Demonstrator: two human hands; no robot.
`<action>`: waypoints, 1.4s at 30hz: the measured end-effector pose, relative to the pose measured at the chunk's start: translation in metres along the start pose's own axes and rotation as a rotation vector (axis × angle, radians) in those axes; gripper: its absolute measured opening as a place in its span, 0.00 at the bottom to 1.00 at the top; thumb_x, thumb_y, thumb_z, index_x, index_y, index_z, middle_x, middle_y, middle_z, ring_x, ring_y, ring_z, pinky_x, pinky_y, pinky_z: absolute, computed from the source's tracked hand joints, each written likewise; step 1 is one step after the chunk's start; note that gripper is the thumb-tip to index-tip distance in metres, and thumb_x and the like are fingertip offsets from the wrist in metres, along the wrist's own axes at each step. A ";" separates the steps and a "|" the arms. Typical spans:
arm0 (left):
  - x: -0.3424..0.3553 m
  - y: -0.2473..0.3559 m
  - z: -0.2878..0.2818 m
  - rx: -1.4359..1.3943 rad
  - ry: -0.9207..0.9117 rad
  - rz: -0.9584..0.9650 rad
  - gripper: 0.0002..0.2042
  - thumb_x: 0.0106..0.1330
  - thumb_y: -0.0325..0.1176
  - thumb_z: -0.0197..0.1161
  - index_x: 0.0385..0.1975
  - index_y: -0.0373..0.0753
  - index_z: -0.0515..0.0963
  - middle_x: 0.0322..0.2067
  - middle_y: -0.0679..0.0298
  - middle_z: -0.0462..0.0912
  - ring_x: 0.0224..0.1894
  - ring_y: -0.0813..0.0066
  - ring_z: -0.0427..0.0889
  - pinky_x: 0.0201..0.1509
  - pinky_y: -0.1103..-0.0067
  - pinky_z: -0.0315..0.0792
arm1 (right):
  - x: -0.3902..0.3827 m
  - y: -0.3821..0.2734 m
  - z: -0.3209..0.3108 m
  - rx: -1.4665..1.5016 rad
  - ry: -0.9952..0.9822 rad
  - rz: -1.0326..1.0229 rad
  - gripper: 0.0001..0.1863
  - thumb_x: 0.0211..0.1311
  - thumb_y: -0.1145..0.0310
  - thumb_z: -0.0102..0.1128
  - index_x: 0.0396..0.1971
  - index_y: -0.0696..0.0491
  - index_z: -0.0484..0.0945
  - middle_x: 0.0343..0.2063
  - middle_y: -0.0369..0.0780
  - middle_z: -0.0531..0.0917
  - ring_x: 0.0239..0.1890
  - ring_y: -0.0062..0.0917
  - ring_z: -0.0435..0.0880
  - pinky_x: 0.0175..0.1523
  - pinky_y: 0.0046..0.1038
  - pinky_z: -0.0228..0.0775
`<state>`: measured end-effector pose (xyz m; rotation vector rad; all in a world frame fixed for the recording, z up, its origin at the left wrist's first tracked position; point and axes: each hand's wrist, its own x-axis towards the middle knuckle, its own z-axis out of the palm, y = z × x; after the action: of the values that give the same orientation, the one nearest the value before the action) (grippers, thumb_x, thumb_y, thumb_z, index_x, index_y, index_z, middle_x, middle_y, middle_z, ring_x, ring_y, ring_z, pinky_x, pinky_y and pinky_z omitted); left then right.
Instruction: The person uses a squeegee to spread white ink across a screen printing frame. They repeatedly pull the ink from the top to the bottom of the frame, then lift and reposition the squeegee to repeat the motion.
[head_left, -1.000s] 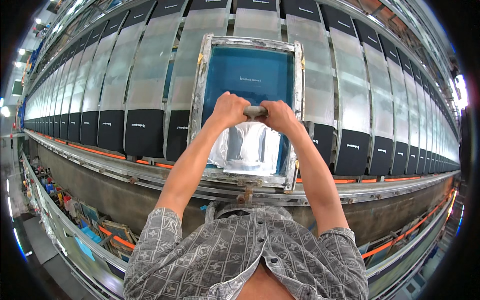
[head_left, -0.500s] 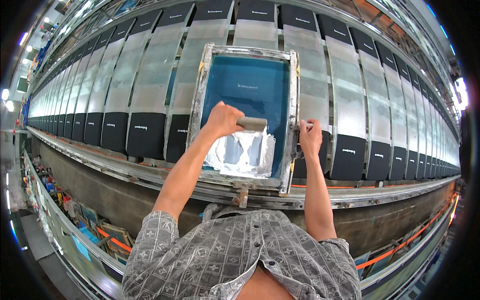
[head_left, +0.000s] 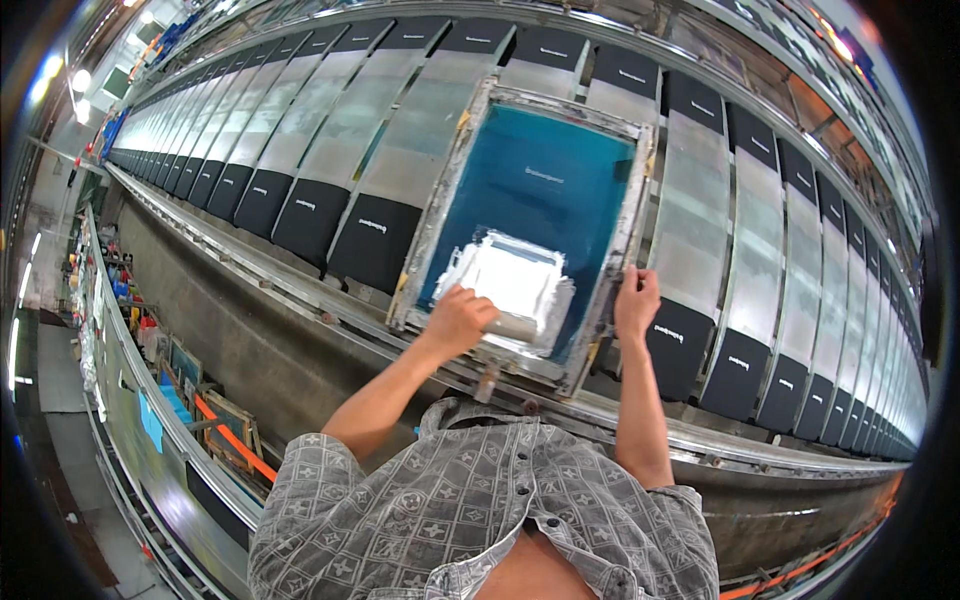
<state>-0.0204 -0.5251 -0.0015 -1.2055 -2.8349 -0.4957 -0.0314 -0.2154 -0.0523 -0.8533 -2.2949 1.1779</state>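
Observation:
A silk-screen printing frame (head_left: 640, 195) with a blue mesh (head_left: 530, 195) lies over the long row of flat boards. White ink (head_left: 512, 272) forms a thick patch on the lower half of the mesh. My left hand (head_left: 460, 322) is closed around a squeegee (head_left: 516, 327), which sits at the patch's near edge, partly covered by the fingers. By the frame's right rail is my right hand (head_left: 637, 300), its fingers curled in a pinch. What they hold, if anything, is hidden.
Black printed fabric pieces (head_left: 375, 240) cover the ends of several boards on both sides. A metal rail (head_left: 270, 270) runs along the near edge. Lower left, a lower ledge stands beside stacked frames (head_left: 235, 430) and an orange strip (head_left: 235, 435).
The squeegee has come toward me in my left hand, from mid-mesh to the near end. The streaked ink is now a fuller white patch. My right hand stays beside the frame; the view has tilted.

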 end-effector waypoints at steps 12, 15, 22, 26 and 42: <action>-0.009 -0.080 -0.030 -0.070 -0.318 -0.039 0.10 0.50 0.42 0.69 0.27 0.45 0.82 0.25 0.66 0.82 0.33 0.65 0.81 0.41 0.70 0.70 | -0.041 -0.030 0.066 -0.055 0.003 -0.002 0.14 0.63 0.59 0.58 0.31 0.57 0.76 0.24 0.46 0.82 0.28 0.41 0.81 0.36 0.36 0.70; 0.012 -0.101 -0.032 -0.091 -0.474 -0.055 0.15 0.49 0.49 0.70 0.27 0.44 0.82 0.25 0.63 0.82 0.33 0.61 0.82 0.41 0.67 0.73 | -0.037 -0.037 0.065 -0.222 -0.062 -0.022 0.13 0.62 0.59 0.58 0.31 0.56 0.77 0.28 0.46 0.82 0.34 0.41 0.81 0.40 0.36 0.70; 0.116 -0.146 -0.043 -0.060 -0.414 -0.076 0.13 0.46 0.46 0.71 0.25 0.45 0.82 0.27 0.59 0.83 0.35 0.57 0.82 0.40 0.65 0.75 | -0.012 -0.156 0.095 -0.203 -0.893 -0.206 0.23 0.56 0.48 0.63 0.35 0.56 0.81 0.28 0.45 0.84 0.33 0.37 0.82 0.38 0.33 0.73; 0.114 -0.146 -0.032 -0.008 -0.423 -0.096 0.09 0.48 0.43 0.70 0.24 0.47 0.82 0.25 0.61 0.83 0.33 0.61 0.82 0.43 0.68 0.73 | -0.025 -0.153 0.123 -0.475 -0.859 -0.416 0.20 0.50 0.49 0.67 0.28 0.52 0.81 0.24 0.45 0.83 0.30 0.42 0.82 0.36 0.38 0.74; 0.101 -0.137 -0.020 -0.057 -0.336 -0.051 0.06 0.44 0.37 0.68 0.19 0.46 0.80 0.21 0.60 0.81 0.27 0.58 0.79 0.42 0.68 0.71 | -0.028 -0.132 0.121 -0.489 -0.727 -0.676 0.14 0.47 0.54 0.69 0.25 0.50 0.82 0.23 0.44 0.81 0.34 0.38 0.79 0.44 0.40 0.66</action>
<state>-0.1896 -0.5498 -0.0067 -1.3457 -3.1561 -0.4133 -0.1279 -0.3638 -0.0117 0.3266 -3.1370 0.6685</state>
